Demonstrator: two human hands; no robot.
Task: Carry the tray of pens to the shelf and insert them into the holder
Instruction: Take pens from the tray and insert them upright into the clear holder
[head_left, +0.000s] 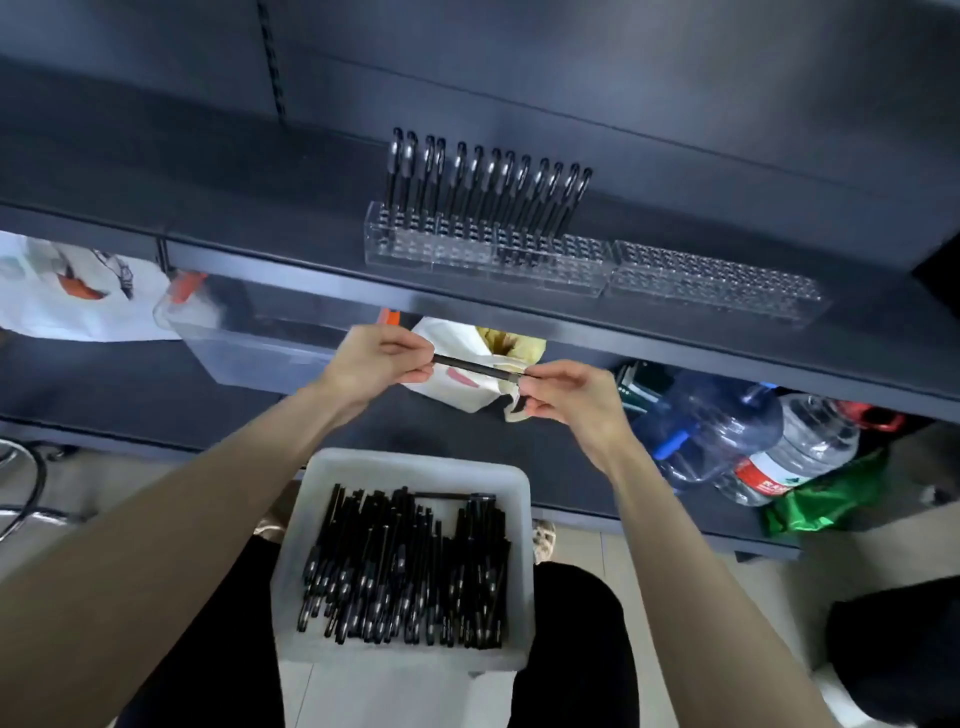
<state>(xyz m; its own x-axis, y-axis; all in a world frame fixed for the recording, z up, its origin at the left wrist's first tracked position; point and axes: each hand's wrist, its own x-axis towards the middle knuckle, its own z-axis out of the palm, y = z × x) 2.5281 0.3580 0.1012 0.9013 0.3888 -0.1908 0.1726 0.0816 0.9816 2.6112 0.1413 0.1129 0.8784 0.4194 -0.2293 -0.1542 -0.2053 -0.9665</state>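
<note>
L hand (379, 358) & R hand (566, 389) pinch one black pen (475, 367) by its ends, near level, mid-frame. At 6 o'clock: white tray (415, 462) w/ heap of pens (405, 566). At 12 o'clock: clear holder (467, 260) on dark shelf (208, 208), upright pen row (488, 187) in back holes. 2nd holder (717, 283) just beside, at its 3 o'clock end.

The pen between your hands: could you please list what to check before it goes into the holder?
1. Hold: left grip and right grip pinch the pen at its ends: ok.
2. Free holes: the holder has empty front rows: ok.
3. Pen upright over a hole: not ok, it lies about level, short of the shelf.
4. Which end will go down: cannot tell.
5. Tray level on the lap: ok.
</note>
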